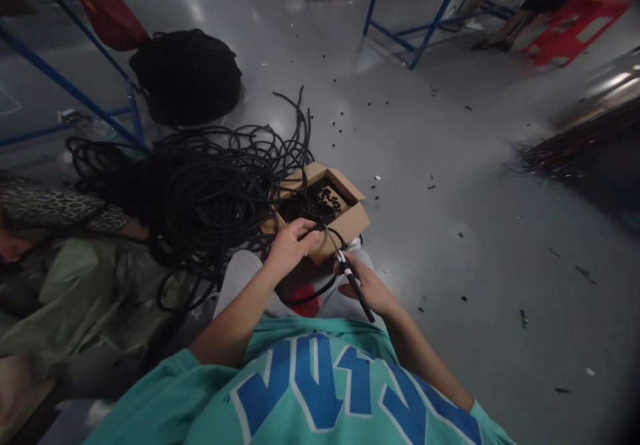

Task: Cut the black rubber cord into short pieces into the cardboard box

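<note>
My left hand point(293, 248) is closed, pinching a black cable or tube near the front edge of a cardboard box point(353, 224). Small black cut pieces point(330, 195) lie inside the box. In my right hand point(369, 286) is a cutting tool that looks like scissors point(357, 292), with dark handles and a narrow metal blade. The blade points up and left, close to my left fingertips. A loop of the black cable hangs between my hands, over my lap. Whether the blades touch it I cannot tell.
A big tangle of black cable point(205, 195) spreads left of the box, with a full black bag point(187, 75) behind it. Another person's patterned sleeve point(65, 205) is at the left. Blue metal frames point(420, 52) stand farther back. Small scraps dot the grey floor.
</note>
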The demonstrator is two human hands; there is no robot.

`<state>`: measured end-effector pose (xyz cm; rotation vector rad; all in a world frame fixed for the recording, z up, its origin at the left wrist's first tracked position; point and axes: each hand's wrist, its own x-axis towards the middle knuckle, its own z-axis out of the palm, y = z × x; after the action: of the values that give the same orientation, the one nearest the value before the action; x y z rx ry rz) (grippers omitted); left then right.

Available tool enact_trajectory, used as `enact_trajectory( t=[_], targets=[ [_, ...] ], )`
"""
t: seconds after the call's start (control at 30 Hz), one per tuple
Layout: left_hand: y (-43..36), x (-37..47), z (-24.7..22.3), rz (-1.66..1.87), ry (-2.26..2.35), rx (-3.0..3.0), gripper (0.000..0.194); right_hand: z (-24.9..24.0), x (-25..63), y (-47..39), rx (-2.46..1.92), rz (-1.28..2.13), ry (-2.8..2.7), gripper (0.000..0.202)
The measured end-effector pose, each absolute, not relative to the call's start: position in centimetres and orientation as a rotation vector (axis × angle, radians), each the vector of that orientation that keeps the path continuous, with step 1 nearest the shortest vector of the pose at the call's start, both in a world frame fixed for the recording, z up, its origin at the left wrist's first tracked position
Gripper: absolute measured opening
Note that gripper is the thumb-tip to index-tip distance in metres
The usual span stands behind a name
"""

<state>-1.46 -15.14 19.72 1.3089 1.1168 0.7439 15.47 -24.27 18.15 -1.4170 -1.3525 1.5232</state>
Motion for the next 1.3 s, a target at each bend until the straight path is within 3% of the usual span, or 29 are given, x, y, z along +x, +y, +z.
enact_trajectory(
  t=[0.2, 0.5, 0.87, 1.3],
  targets=[
    [-15.8, -1.3, 21.3, 0.637, 1.186, 1.588, 0.016, 18.5, 15.2, -24.1, -1.432, 1.521, -1.411, 0.059],
    [-15.6, -1.0, 22.5, 0.499, 1.237, 1.902, 0.024, 18.9, 15.4, -23.4, -1.259, 1.628, -1.350, 0.065],
    [-14.7, -0.9, 22.4, 0.473, 1.246, 1.927, 0.032, 18.1, 15.5, -22.3, -1.320, 1.559, -1.361, 0.044],
    [-12.4, -0.6, 21.8, 0.505, 1.250, 1.946, 0.021, 17.6, 15.9, -20.6, -1.348, 1.514, -1.356, 0.034]
  ],
)
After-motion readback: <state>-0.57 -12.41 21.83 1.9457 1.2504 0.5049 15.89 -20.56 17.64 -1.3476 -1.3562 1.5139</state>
